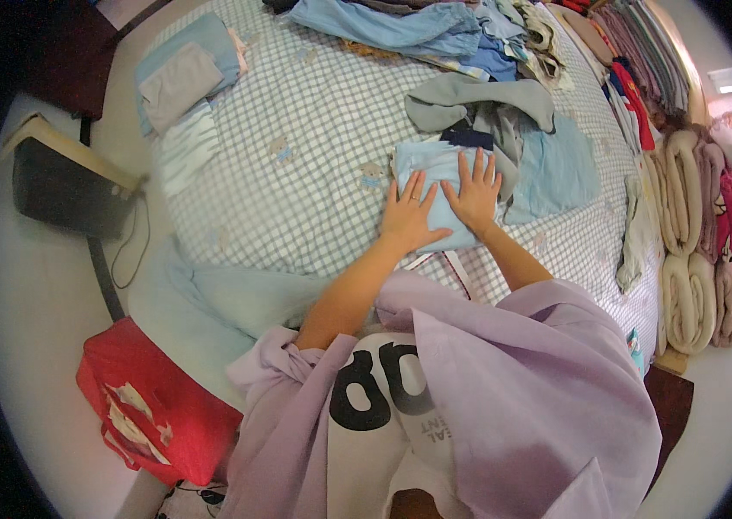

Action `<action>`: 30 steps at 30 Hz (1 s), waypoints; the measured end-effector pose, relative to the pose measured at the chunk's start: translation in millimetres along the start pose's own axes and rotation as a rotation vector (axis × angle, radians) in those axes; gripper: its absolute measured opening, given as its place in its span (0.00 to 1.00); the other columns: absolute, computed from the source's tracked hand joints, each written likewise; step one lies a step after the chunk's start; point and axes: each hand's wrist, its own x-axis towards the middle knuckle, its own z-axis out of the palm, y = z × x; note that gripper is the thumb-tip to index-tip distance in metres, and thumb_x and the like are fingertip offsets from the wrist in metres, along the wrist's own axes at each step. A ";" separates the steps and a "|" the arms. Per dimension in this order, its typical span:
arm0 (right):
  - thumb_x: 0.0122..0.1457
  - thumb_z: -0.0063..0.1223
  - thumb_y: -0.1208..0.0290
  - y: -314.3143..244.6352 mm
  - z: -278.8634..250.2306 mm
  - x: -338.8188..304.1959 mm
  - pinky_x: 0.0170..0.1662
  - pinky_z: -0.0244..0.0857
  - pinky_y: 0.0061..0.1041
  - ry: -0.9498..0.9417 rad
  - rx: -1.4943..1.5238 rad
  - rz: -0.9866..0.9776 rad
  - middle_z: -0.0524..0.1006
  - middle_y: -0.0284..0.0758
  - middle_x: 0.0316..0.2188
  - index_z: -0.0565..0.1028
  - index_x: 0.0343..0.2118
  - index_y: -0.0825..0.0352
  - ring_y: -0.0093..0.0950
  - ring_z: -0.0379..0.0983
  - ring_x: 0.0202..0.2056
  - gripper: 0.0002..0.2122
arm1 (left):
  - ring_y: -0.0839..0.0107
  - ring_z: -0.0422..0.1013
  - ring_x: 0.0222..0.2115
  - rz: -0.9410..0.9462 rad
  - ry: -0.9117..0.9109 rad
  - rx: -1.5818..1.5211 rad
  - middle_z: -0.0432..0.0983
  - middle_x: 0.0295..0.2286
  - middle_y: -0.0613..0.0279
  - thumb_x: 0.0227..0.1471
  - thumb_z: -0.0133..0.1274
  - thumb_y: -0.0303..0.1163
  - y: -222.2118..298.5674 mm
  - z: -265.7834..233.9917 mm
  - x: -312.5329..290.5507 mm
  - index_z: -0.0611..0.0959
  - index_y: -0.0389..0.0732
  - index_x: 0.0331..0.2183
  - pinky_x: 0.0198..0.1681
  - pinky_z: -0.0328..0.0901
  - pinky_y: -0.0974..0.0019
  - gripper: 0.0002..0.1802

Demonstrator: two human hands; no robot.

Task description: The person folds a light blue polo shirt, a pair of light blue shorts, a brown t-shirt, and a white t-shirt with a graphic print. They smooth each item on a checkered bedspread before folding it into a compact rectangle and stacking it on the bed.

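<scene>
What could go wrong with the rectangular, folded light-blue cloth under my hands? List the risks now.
If the spread left hand or right hand pushes sideways, the folded light-blue cloth might wrinkle or shift. The crumpled grey fabric garment, bunched close by, could get dragged along.

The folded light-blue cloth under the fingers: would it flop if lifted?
Probably: the folded light-blue cloth looks like soft fabric, so edges may sag. Its layers could open if lifted by one. Rolling seems unlikely: it lies flat beneath spread fingers.
</scene>
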 end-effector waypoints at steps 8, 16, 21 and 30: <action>0.44 0.39 0.50 4.7 8.2 3.1 0.47 0.38 0.48 0.018 0.024 0.019 0.46 0.42 0.51 0.55 0.49 0.58 0.44 0.37 0.52 0.28 | 0.63 0.38 0.52 0.062 0.042 -0.044 0.41 0.50 0.51 0.35 0.38 0.62 -4.6 -3.2 3.1 0.57 0.38 0.47 0.50 0.35 0.50 0.44; 0.39 0.48 0.72 -33.8 -16.5 24.3 0.48 0.34 0.46 0.327 0.354 -0.143 0.56 0.43 0.44 0.63 0.37 0.66 0.39 0.48 0.48 0.18 | 0.62 0.38 0.52 -0.153 0.201 -0.083 0.41 0.50 0.53 0.41 0.40 0.53 -64.2 -25.8 -16.7 0.56 0.40 0.48 0.50 0.37 0.53 0.36; 0.38 0.47 0.73 -81.0 -20.8 93.0 0.47 0.40 0.41 0.281 0.454 -0.309 0.59 0.41 0.41 0.65 0.31 0.66 0.38 0.53 0.44 0.13 | 0.66 0.34 0.52 -0.335 -0.029 0.043 0.39 0.51 0.57 0.38 0.40 0.58 -110.9 -22.6 -37.4 0.55 0.43 0.49 0.51 0.33 0.55 0.40; 0.38 0.49 0.69 -89.0 49.2 182.7 0.48 0.35 0.45 0.057 0.140 -0.051 0.57 0.41 0.45 0.68 0.31 0.63 0.40 0.48 0.48 0.14 | 0.71 0.29 0.53 -0.333 -0.103 0.009 0.34 0.52 0.64 0.35 0.35 0.64 -124.8 -7.5 -39.3 0.50 0.49 0.50 0.52 0.28 0.58 0.44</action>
